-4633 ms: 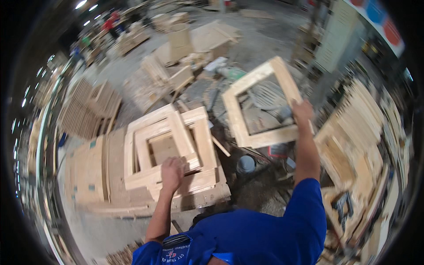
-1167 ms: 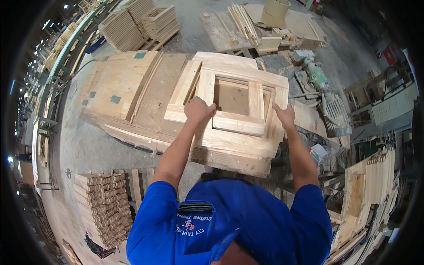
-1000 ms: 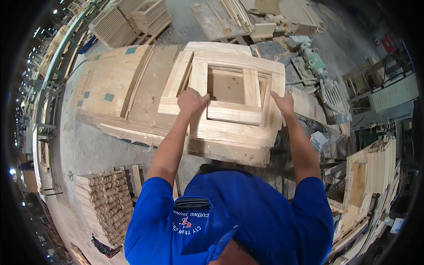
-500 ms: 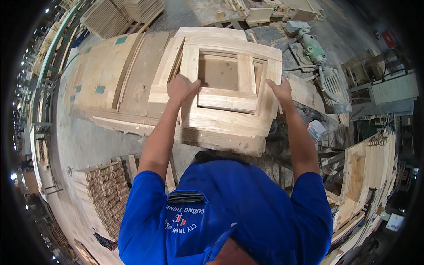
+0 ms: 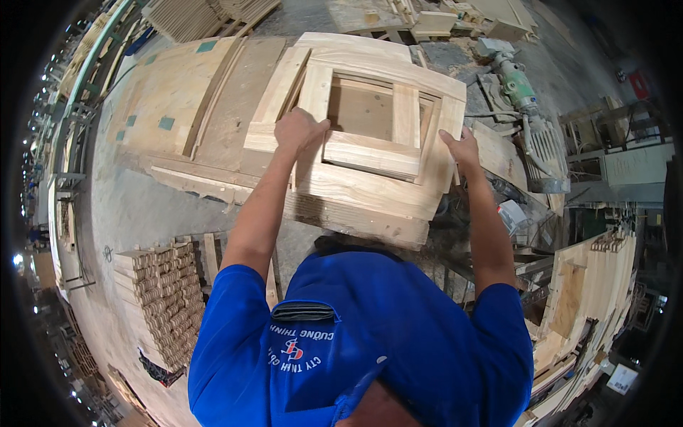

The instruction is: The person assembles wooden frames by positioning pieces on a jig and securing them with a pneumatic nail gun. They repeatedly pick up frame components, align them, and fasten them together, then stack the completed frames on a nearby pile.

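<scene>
A pale wooden frame (image 5: 370,191) with a rectangular opening lies on top of other wooden frames, stacked on a bench in front of me. My left hand (image 5: 300,132) is closed round the frame's left side piece, its thumb reaching the inner edge. On the opposite side my right hand (image 5: 462,148) grips the outer edge, thumb on top and fingers partly hidden beyond the edge. Through the opening, parts of a lower frame (image 5: 406,117) and a brownish board (image 5: 361,110) show.
Left of the stack extends a plywood panel (image 5: 167,92) with green patches. A green motor (image 5: 518,89) stands at the right. Grooved wooden strips (image 5: 160,299) are piled at lower left, and upright panels (image 5: 587,292) lean at lower right.
The whole view has turned slightly clockwise, bench and surroundings included. Both hands keep their hold on the frame, which shows no clear shift against the stack.
</scene>
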Demonstrator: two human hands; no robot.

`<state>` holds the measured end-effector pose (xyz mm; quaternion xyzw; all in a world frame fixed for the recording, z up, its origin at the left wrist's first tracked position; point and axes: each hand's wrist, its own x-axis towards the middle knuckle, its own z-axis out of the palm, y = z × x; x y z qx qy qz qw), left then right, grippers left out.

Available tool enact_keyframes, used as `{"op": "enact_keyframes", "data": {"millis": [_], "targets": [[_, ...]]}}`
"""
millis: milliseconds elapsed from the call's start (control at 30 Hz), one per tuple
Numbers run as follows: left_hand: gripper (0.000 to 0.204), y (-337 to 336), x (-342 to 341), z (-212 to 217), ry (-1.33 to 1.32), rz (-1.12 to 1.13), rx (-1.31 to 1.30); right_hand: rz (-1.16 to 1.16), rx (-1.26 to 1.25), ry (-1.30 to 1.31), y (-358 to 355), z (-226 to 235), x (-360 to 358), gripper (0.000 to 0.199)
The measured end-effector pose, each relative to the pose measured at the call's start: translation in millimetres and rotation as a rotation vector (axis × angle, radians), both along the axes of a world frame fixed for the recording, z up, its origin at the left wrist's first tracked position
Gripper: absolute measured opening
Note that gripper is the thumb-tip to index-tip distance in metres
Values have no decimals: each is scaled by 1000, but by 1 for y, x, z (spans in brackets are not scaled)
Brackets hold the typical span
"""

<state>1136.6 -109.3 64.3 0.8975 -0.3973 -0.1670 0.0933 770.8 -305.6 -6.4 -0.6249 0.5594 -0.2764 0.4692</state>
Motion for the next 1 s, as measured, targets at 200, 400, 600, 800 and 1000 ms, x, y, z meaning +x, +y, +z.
{"op": "enact_keyframes", "data": {"millis": [200, 400, 600, 800, 1000], "targets": [[61, 4, -6, 8, 10, 11, 8, -40, 75, 32, 10, 13, 6, 56], [72, -2, 0, 1, 17, 49, -1, -24, 22, 18, 6, 9, 3, 55], [71, 7, 9, -4, -52, 65, -24, -35, 11, 86, 15, 12, 15, 56], [75, 1, 5, 7, -3, 25, 27, -34, 22, 85, 10, 10, 9, 58], [72, 13, 13, 3, -29, 65, -9, 59, -43, 367, 16, 28, 19, 60]]}}
